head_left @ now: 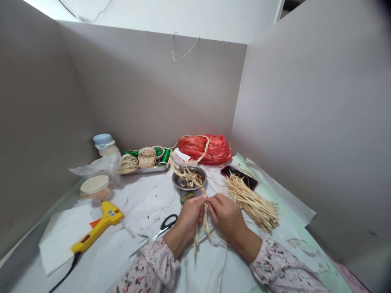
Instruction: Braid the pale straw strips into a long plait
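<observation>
A pale straw braid (200, 185) runs from the back of the table, across a metal bowl (174, 182), to my fingertips. My left hand (192, 213) pinches the working end of this braid from the left. Close against it, my right hand (225, 213) pinches the same spot with thumb and forefinger. Loose strands (196, 244) hang below my fingers toward the table. Bits of straw lie in the bowl just beyond my hands. Beside my left wrist are scissors (168, 223), partly under my sleeve. A bundle of cut straw (253, 203) lies right of my right hand.
A yellow glue gun (97, 228) with a cord lies at left, near a paper cup (95, 187) and a blue-lidded bottle (105, 144). Behind are a tray (149, 169) of coiled braids and green thread, and a red plastic bag (210, 150). A phone (252, 182) lies right. Grey partitions surround the table.
</observation>
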`<state>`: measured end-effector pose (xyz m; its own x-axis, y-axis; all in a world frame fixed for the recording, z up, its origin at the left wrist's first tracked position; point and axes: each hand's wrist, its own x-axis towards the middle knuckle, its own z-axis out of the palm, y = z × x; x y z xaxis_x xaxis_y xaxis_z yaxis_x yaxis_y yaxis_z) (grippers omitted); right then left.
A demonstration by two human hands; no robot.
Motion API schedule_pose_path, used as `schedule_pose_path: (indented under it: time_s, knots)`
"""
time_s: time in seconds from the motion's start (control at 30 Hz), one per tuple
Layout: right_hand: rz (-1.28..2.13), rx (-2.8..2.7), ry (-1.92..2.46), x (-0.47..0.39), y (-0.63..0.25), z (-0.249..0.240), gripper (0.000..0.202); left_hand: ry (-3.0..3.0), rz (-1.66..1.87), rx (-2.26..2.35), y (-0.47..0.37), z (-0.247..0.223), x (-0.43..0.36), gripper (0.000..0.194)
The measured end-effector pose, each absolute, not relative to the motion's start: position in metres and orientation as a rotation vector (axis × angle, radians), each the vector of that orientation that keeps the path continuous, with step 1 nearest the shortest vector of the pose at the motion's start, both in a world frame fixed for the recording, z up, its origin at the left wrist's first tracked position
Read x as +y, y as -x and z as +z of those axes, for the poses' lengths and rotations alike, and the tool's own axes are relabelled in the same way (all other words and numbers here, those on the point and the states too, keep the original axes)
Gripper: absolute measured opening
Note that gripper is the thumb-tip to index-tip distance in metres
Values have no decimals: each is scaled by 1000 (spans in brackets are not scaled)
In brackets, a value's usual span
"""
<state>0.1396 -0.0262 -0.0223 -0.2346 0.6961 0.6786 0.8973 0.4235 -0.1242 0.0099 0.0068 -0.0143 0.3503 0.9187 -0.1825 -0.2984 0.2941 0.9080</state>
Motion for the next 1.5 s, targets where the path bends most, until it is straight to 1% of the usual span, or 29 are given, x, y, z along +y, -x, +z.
schedule_pose_path:
  time_s: [0.07, 0.17, 0.23, 0.3, 0.37, 0.43, 0.5, 0.57, 0.63, 0.73, 0.83, 0.9, 1.03, 1.17, 1.3, 1.4, 1.5]
  knots:
    - [-372, -2019, 1346, -29, -137, -23, 23, -871, 958, 830, -9, -13, 9, 43]
    - [-212, -2016, 1291, -29, -137, -20, 24, -794, 1038, 831, -8, -13, 13, 39]
    - [-91, -1959, 1270, -26, -143, -12, 23, -783, 1068, 878, -6, -13, 14, 33]
    - [-55, -1835, 1338, -22, -154, 1, 21, -811, 1052, 957, -5, -12, 14, 29]
    - [-49, -1758, 1469, -19, -169, 18, 20, -836, 1021, 993, -6, -10, 11, 28]
    - [-5, -1830, 1665, -20, -182, 36, 16, -847, 1011, 985, -7, -7, 8, 26]
    - [88, -1969, 1919, -24, -191, 50, 18, -852, 1009, 982, -8, -3, 5, 23]
    - [168, -2122, 2109, -29, -195, 57, 19, -854, 1004, 991, -9, 0, 3, 21]
    - [180, -2214, 2197, -30, -196, 56, 19, -863, 993, 998, -9, 2, 2, 20]
    - [165, -2249, 2188, -25, -195, 45, 19, -901, 981, 1014, -8, 0, 4, 20]
    - [127, -2198, 2141, -19, -194, 33, 25, -948, 958, 1021, -7, -7, 7, 21]
    - [91, -2184, 2138, -16, -194, 29, 25, -967, 941, 1008, -6, -10, 8, 23]
    - [102, -2160, 2132, -16, -197, 35, 17, -993, 925, 960, -6, -12, 8, 27]
    - [143, -2093, 2044, -20, -203, 48, 21, -1010, 919, 960, -5, -9, 7, 25]
    - [166, -2181, 2084, -20, -207, 43, 28, -1035, 904, 976, -5, -8, 6, 26]
    - [163, -2194, 2125, -17, -208, 35, 21, -1054, 887, 985, -5, -9, 6, 26]
    - [177, -2086, 2066, -14, -212, 37, 17, -1053, 886, 994, -6, -10, 7, 25]
